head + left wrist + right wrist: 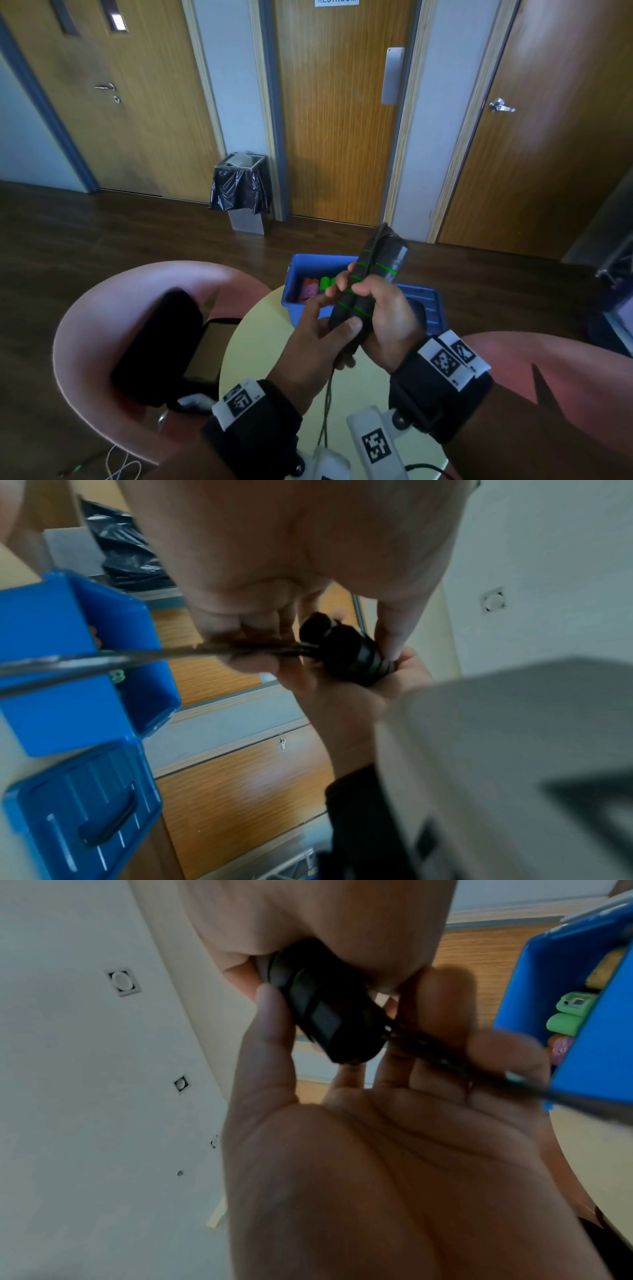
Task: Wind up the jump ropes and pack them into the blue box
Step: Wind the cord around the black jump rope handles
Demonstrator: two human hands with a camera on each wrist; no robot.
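Two black jump rope handles (373, 267) with green rings are held together, upright, above the table. My right hand (387, 315) wraps its fingers round their middle. My left hand (318, 335) pinches their lower end, thumb in front and fingers behind. The dark rope (325, 407) hangs from the handles down past my wrists. In the left wrist view the rope (103, 658) runs out to the left from the handles (346, 647). The open blue box (298, 260) sits just beyond my hands. It holds green and pink rope handles (323, 282).
The box's blue lid (428, 301) lies to its right on the round pale yellow table (260, 342). Pink chairs (102, 308) flank the table, and the left one carries a black bag (154, 342). A waste bin (239, 185) stands by the wooden doors.
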